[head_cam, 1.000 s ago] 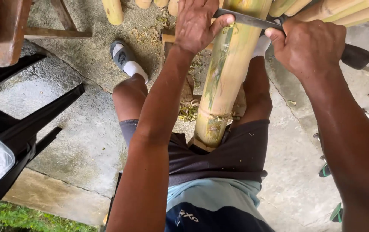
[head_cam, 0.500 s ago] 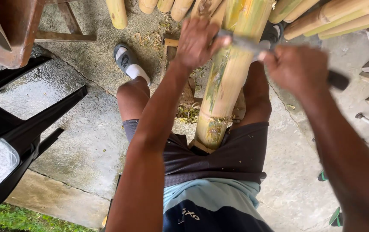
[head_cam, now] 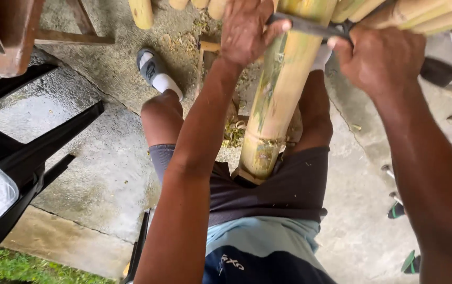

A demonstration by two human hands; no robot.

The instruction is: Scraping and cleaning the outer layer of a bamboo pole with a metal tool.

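Rough grey concrete floor (head_cam: 100,158), damp and mottled, with a raised lip at lower left where it meets a strip of grass (head_cam: 21,271). Resting directly on it: black chair legs (head_cam: 31,147) at left, a reddish-brown wooden stool (head_cam: 10,37) at upper left, and the person's foot in a white sock and grey sandal (head_cam: 155,71). Pale bamboo shavings (head_cam: 234,131) lie scattered near the foot, and cut bamboo poles (head_cam: 142,13) rest along the top edge.

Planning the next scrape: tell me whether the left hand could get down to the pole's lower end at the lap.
Probably yes. The left hand grips the blade high on the bamboo pole; the pole's left side down to its lower end is bare, with only the forearm alongside.
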